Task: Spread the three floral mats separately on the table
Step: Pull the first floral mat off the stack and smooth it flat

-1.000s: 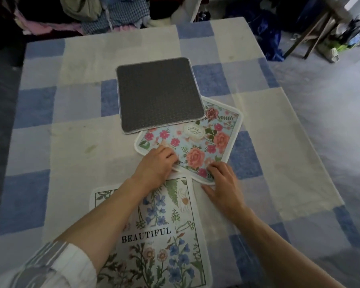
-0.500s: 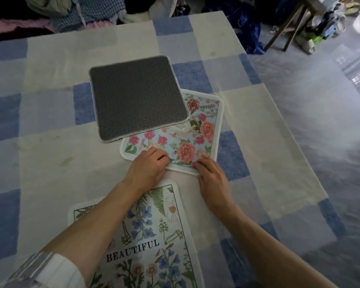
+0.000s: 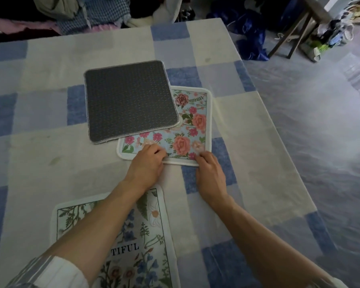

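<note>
A pink-rose mat with a white border lies mid-table, its far left part covered by a mat turned grey side up. My left hand and my right hand both pinch the rose mat's near edge with curled fingers. A third mat with blue flowers and lettering lies flat near the front edge, partly under my left forearm.
The table wears a blue-and-cream checked cloth. Piled clothes lie beyond the far edge. On the floor at the right are a blue bag and a wooden stool's legs.
Both hands have turned the rose mat so its edges sit squarer to the table. The grey-side-up mat still overlaps it.
</note>
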A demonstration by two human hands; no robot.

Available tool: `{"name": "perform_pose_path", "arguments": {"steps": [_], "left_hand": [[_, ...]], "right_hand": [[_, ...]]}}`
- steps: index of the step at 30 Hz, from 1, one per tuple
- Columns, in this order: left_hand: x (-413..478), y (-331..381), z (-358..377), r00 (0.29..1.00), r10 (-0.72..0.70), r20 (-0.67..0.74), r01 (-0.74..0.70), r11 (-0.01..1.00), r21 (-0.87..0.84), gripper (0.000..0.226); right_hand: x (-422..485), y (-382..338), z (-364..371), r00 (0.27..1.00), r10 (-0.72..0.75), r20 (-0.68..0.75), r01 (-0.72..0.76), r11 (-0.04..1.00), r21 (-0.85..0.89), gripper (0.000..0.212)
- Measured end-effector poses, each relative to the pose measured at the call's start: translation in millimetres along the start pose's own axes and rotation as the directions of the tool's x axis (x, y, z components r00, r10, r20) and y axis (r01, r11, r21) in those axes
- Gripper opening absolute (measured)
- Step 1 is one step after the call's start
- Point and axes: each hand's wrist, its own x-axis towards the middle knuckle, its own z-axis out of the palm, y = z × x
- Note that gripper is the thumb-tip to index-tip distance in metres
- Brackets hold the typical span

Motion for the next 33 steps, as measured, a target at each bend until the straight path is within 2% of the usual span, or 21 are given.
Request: {"name": "perform_pose_path", "arguments": {"steps": [3,8,12,19,27,30,33], "left_hand": [[-21.1,2.4,-16.0,0.998,-0.048,-0.035,0.047,0.999,-0.017,0.022],[-72.0,-5.7,-36.7,0.987,-0.142,-0.075,0.143,0.990,0.000,0.025],[-120.6,-11.6,-32.8,0.983,-0.175,-0.048,0.176,0.984,0.021,0.026],[-207.6,-34.0,-30.6,0.980,-0.177,-0.089,0.174,0.984,-0.042,0.020],[-289.3,-51.0,-27.9,0.970,-0.203,-0.132,0.193,0.978,-0.083,0.012],[-307.0,-56.6,-24.5,0.955,-0.265,-0.129,0.255,0.963,-0.090,0.017],[-319.5,-63.0,-17.6,0.915,-0.384,-0.126,0.376,0.923,-0.086,0.014]], "right_hand": [[-9.8,-3.9,-2.9,0.999,-0.052,0.016,0.052,0.999,0.013,0.040],[-33.6,-27.6,-6.0,0.995,-0.096,0.025,0.094,0.994,0.057,0.029],[-62.6,-44.0,3.2,0.989,-0.113,0.097,0.109,0.993,0.048,0.040],[-134.8,-70.5,18.2,0.995,-0.019,0.099,0.017,1.000,0.015,0.041],[-207.1,-90.6,34.3,0.994,-0.028,0.103,0.039,0.994,-0.106,0.023],[-217.7,-91.9,38.2,0.993,0.000,0.122,0.011,0.996,-0.089,0.030],[-219.6,-90.2,42.5,0.989,0.014,0.147,-0.007,0.999,-0.046,0.040]]}}
